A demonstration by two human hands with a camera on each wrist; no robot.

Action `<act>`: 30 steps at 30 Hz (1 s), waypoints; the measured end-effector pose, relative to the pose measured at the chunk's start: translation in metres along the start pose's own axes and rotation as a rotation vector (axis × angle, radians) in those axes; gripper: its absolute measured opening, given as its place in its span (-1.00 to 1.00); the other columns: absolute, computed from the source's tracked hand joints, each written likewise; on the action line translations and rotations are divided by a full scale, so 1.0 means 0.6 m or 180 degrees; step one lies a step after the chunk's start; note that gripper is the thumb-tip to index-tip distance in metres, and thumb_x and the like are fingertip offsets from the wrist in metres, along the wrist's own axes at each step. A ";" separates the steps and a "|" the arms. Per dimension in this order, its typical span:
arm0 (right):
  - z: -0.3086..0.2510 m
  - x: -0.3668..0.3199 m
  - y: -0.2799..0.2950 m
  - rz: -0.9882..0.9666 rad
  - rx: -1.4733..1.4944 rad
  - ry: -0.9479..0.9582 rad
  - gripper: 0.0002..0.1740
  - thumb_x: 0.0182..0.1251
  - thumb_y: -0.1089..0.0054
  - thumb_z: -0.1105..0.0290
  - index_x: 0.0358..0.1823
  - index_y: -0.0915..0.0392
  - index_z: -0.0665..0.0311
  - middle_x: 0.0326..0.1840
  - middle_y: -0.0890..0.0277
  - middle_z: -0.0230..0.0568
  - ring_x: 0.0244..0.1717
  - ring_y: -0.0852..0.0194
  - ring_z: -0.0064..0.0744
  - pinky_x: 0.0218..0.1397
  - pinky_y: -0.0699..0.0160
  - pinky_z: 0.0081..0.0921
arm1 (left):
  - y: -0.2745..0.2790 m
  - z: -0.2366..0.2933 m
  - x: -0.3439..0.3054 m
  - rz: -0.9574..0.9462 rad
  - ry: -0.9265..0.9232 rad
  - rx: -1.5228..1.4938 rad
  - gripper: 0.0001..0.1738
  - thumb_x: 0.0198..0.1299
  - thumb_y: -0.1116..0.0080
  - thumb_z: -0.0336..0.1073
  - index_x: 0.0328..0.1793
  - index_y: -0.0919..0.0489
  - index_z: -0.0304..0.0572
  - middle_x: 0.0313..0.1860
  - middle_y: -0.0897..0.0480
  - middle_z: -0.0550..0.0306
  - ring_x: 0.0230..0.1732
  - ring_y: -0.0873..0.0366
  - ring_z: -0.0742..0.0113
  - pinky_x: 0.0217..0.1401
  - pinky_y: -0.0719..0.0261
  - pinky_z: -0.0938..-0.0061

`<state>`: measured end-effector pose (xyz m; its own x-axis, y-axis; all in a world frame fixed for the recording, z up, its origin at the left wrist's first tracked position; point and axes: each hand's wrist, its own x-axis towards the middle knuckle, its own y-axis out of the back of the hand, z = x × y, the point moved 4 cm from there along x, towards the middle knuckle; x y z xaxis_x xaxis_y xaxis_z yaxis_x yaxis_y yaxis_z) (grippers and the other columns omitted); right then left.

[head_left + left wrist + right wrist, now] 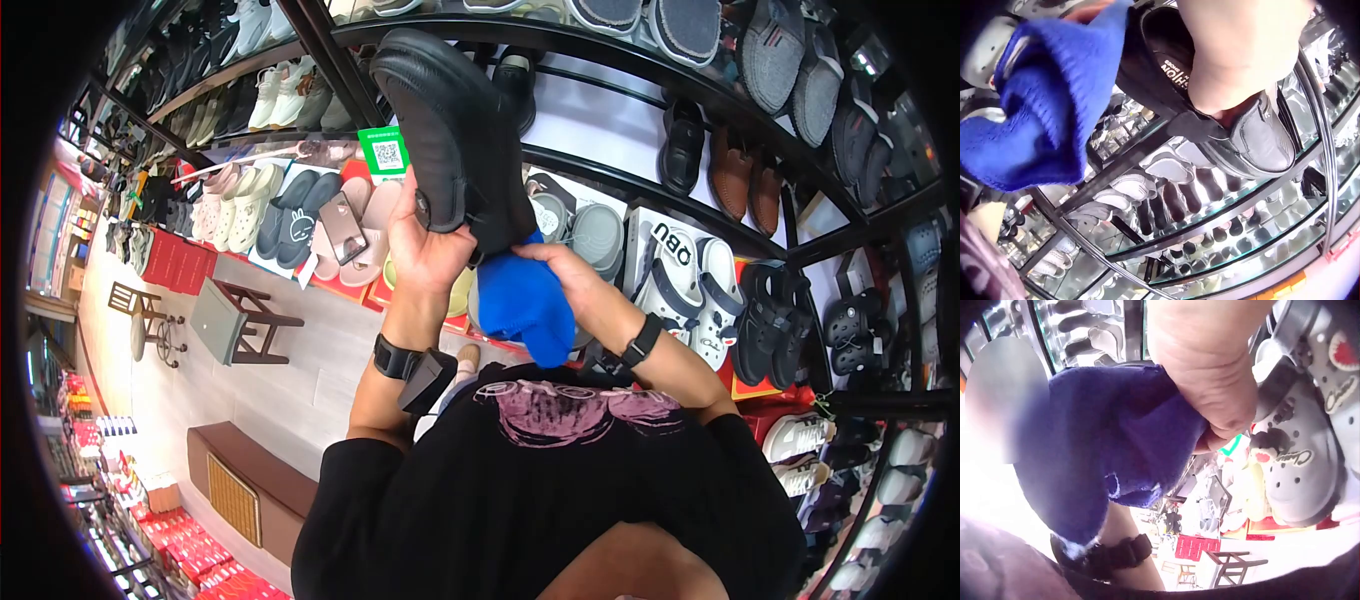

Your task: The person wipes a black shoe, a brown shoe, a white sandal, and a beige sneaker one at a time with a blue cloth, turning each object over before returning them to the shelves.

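Observation:
A black leather shoe (500, 150) is raised in front of the shelves. My left hand (425, 245) grips it near its opening; in the left wrist view, that hand (1241, 50) overlaps the opening, with white lettering on the insole beside it. A blue cloth (525, 305) hangs from my right hand (570, 275), which holds it up against the black shoe's lower end. The right wrist view has the cloth (1110, 431) draped in folds below the curled fingers of my right hand (1210, 369). Part of the cloth lies behind those fingers.
Shelves of shoes surround me, with a black shelf rail (600, 165) close behind the hands. White clogs (690, 295) and grey slippers stand on boxes nearby. A green QR card (384, 152) is beside the shoe. A stool (240, 320) and brown bench (250, 480) stand to the left.

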<state>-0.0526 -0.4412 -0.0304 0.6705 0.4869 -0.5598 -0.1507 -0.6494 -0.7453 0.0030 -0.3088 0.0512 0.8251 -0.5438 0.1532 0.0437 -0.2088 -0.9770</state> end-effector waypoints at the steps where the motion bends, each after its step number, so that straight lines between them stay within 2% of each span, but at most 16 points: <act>1: -0.002 -0.008 0.004 0.0178 -0.0087 0.0020 -0.59 0.15 -0.13 0.35 0.02 -0.38 0.36 -0.13 -0.53 -0.05 -0.15 -0.55 -0.19 0.03 -0.50 -0.19 | 0.002 0.003 -0.003 -0.0012 0.0041 0.0050 -0.61 0.31 0.15 -0.14 0.10 -0.47 -0.21 0.08 -0.53 0.03 0.16 -0.43 0.14 0.29 -0.29 0.17; 5: -0.021 -0.067 -0.003 0.0142 0.0067 -0.0094 -0.59 0.13 -0.16 0.36 0.01 -0.39 0.36 -0.14 -0.53 -0.05 -0.15 -0.55 -0.19 0.01 -0.52 -0.21 | 0.000 0.010 -0.008 0.0302 -0.0162 0.0668 -0.62 0.28 0.11 -0.16 0.09 -0.47 -0.24 0.04 -0.55 0.02 0.15 -0.43 0.12 0.31 -0.26 0.15; 6: -0.038 -0.077 0.000 0.0106 -0.0069 0.0308 -0.60 0.13 -0.16 0.37 0.01 -0.40 0.36 -0.14 -0.53 -0.06 -0.16 -0.55 -0.20 -0.01 -0.53 -0.22 | 0.000 0.011 -0.009 0.0303 -0.0172 0.0666 -0.62 0.28 0.11 -0.16 0.09 -0.47 -0.24 0.04 -0.55 0.02 0.15 -0.43 0.12 0.31 -0.26 0.15; 8: -0.072 -0.092 0.012 0.0144 -0.0351 0.1075 -0.62 0.14 -0.15 0.41 0.00 -0.41 0.36 -0.13 -0.53 -0.08 -0.17 -0.56 -0.23 -0.06 -0.57 -0.27 | 0.005 0.017 -0.010 0.0609 -0.0299 0.1484 -0.56 0.25 0.09 -0.16 0.11 -0.42 -0.36 0.08 -0.52 -0.08 0.10 -0.47 0.10 0.25 -0.33 0.27; 9: -0.090 -0.097 0.019 0.0223 -0.0496 0.1444 -0.63 0.14 -0.14 0.43 -0.01 -0.42 0.36 -0.13 -0.53 -0.09 -0.18 -0.56 -0.26 -0.08 -0.59 -0.30 | 0.006 0.016 -0.010 0.0610 -0.0298 0.1485 -0.56 0.25 0.09 -0.16 0.11 -0.42 -0.36 0.08 -0.52 -0.08 0.10 -0.47 0.10 0.25 -0.33 0.27; 11: -0.109 -0.105 0.022 0.0205 -0.0476 0.1649 -0.67 0.17 -0.09 0.46 -0.02 -0.44 0.37 -0.15 -0.54 -0.12 -0.19 -0.57 -0.31 -0.11 -0.61 -0.36 | 0.012 0.009 -0.007 0.0809 -0.0159 0.2379 -0.63 0.23 0.01 -0.22 0.02 -0.47 -0.37 -0.06 -0.58 -0.07 -0.05 -0.56 0.17 0.11 -0.47 0.35; 12: -0.114 -0.110 0.022 0.0143 -0.0261 0.1656 -0.68 0.18 -0.06 0.46 -0.02 -0.43 0.37 -0.15 -0.54 -0.12 -0.19 -0.57 -0.33 -0.11 -0.61 -0.36 | 0.012 0.000 -0.007 0.0851 -0.0060 0.2609 -0.65 0.21 -0.03 -0.24 -0.04 -0.50 -0.41 -0.14 -0.61 -0.05 -0.17 -0.61 0.27 -0.03 -0.53 0.48; 13: -0.117 -0.114 0.025 0.0080 -0.0047 0.1660 -0.69 0.20 -0.04 0.46 -0.01 -0.42 0.37 -0.15 -0.54 -0.13 -0.19 -0.57 -0.34 -0.11 -0.61 -0.37 | 0.005 -0.011 -0.003 0.0596 0.0180 0.2941 -0.72 0.16 -0.10 -0.28 -0.13 -0.54 -0.38 -0.24 -0.63 0.04 -0.25 -0.61 0.37 -0.11 -0.55 0.55; 14: -0.118 -0.116 0.029 -0.0084 -0.0131 0.1665 -0.68 0.25 0.03 0.47 0.03 -0.39 0.37 -0.12 -0.53 -0.12 -0.18 -0.57 -0.35 -0.09 -0.60 -0.39 | 0.009 -0.016 0.001 0.0586 0.0311 0.3157 -0.75 0.12 -0.14 -0.31 -0.17 -0.56 -0.37 -0.28 -0.64 0.08 -0.28 -0.61 0.40 -0.16 -0.55 0.58; 16: -0.111 -0.119 0.035 0.0015 -0.0191 0.1605 -0.67 0.26 0.04 0.48 0.06 -0.37 0.37 -0.10 -0.52 -0.12 -0.16 -0.56 -0.37 -0.08 -0.59 -0.42 | 0.009 -0.030 0.011 0.0557 0.0709 0.3567 -0.82 0.04 -0.24 -0.38 -0.25 -0.58 -0.32 -0.36 -0.64 0.17 -0.36 -0.58 0.51 -0.26 -0.53 0.65; 17: -0.104 -0.122 0.034 0.0109 -0.0250 0.1535 -0.66 0.27 0.06 0.48 0.08 -0.35 0.37 -0.07 -0.51 -0.12 -0.14 -0.56 -0.38 -0.07 -0.58 -0.46 | 0.007 -0.035 0.019 0.0543 0.0731 0.3568 -0.82 0.04 -0.24 -0.38 -0.25 -0.58 -0.32 -0.36 -0.64 0.17 -0.36 -0.58 0.51 -0.26 -0.53 0.65; 19: -0.098 -0.122 0.043 0.0092 -0.0824 0.1873 -0.61 0.28 0.05 0.49 0.14 -0.30 0.36 0.03 -0.46 -0.16 -0.06 -0.51 -0.43 0.00 -0.53 -0.54 | 0.005 -0.047 0.036 0.0399 0.0909 0.4380 -0.82 0.04 -0.25 -0.37 -0.25 -0.58 -0.28 -0.37 -0.62 0.22 -0.36 -0.55 0.55 -0.25 -0.50 0.66; 22: -0.094 -0.164 0.035 0.0124 -0.1005 0.2045 -0.58 0.25 -0.01 0.48 0.15 -0.30 0.36 0.04 -0.45 -0.17 -0.05 -0.51 -0.43 0.02 -0.52 -0.51 | -0.008 -0.055 0.071 0.0112 0.1076 0.4824 -0.82 0.03 -0.27 -0.36 -0.25 -0.60 -0.27 -0.37 -0.62 0.25 -0.35 -0.52 0.57 -0.22 -0.47 0.66; 27: -0.089 -0.231 0.073 0.0452 -0.0277 0.1929 -0.58 0.20 -0.09 0.46 0.11 -0.35 0.36 -0.02 -0.50 -0.13 -0.08 -0.53 -0.34 0.05 -0.52 -0.39 | -0.030 -0.061 0.156 -0.0263 0.1337 0.6302 -0.70 -0.06 -0.34 -0.20 -0.32 -0.63 -0.30 -0.45 -0.62 0.20 -0.38 -0.51 0.51 -0.23 -0.46 0.58; 28: -0.089 -0.234 0.090 0.0555 -0.0020 0.1987 -0.61 0.20 -0.11 0.41 0.07 -0.38 0.36 -0.06 -0.51 -0.11 -0.10 -0.54 -0.30 0.04 -0.53 -0.34 | -0.023 -0.063 0.183 -0.0646 0.1174 0.6426 -0.69 -0.08 -0.34 -0.18 -0.35 -0.63 -0.32 -0.47 -0.61 0.18 -0.40 -0.51 0.49 -0.26 -0.45 0.57; 30: -0.087 -0.232 0.121 0.0544 0.0298 0.1880 -0.61 0.20 -0.12 0.40 0.05 -0.39 0.36 -0.06 -0.52 -0.11 -0.10 -0.54 -0.28 0.03 -0.54 -0.32 | -0.018 -0.073 0.225 -0.0581 0.1369 0.6543 -0.70 -0.09 -0.35 -0.19 -0.37 -0.62 -0.30 -0.50 -0.59 0.20 -0.43 -0.49 0.48 -0.29 -0.44 0.56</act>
<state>-0.1189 -0.5870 0.0125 0.9159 -0.0422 -0.3991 -0.3365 -0.6227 -0.7064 0.0894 -0.4155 0.0888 0.6032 -0.7969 -0.0344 0.7467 0.5490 0.3754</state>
